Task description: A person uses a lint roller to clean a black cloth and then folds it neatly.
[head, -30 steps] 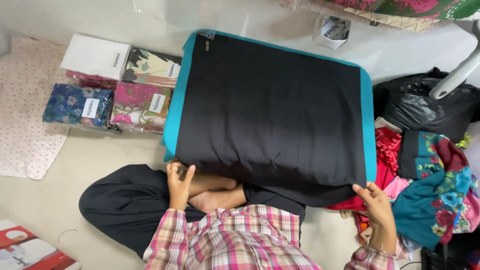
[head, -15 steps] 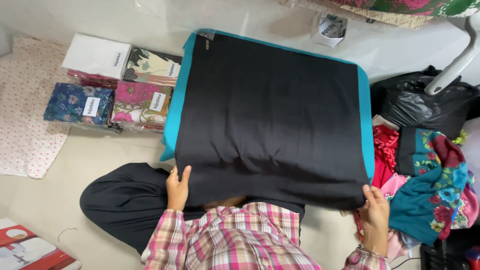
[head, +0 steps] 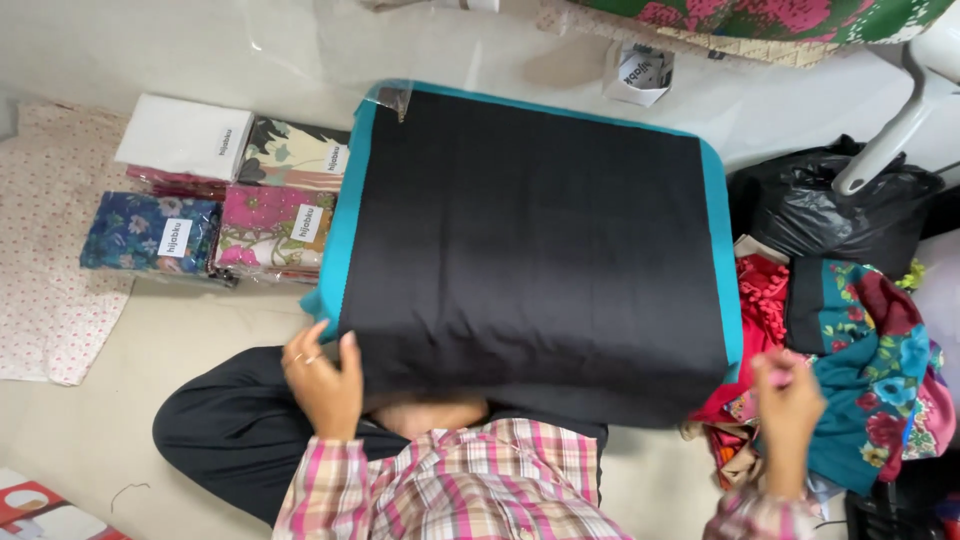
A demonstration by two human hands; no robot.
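Observation:
A large black cloth [head: 530,250] lies folded flat on a teal cloth [head: 352,190] whose border shows along its left, far and right sides. The black cloth's near edge drapes over my lap. My left hand [head: 322,385] grips that near edge at the left corner, with the fingers curled against the fabric. My right hand [head: 790,400] is blurred and hovers just off the near right corner, touching nothing that I can make out. My sleeves are pink plaid.
Several wrapped patterned fabric packs [head: 225,195] are stacked on the floor to the left, beside a dotted cream cloth [head: 45,260]. On the right are a black plastic bag [head: 840,215] and a heap of colourful fabrics [head: 860,360]. A white chair leg [head: 900,120] stands at the far right.
The black cloth's near edge has been drawn closer over my lap. My right hand has come off the near right corner and shifted slightly outward. My left hand stays on the near left edge.

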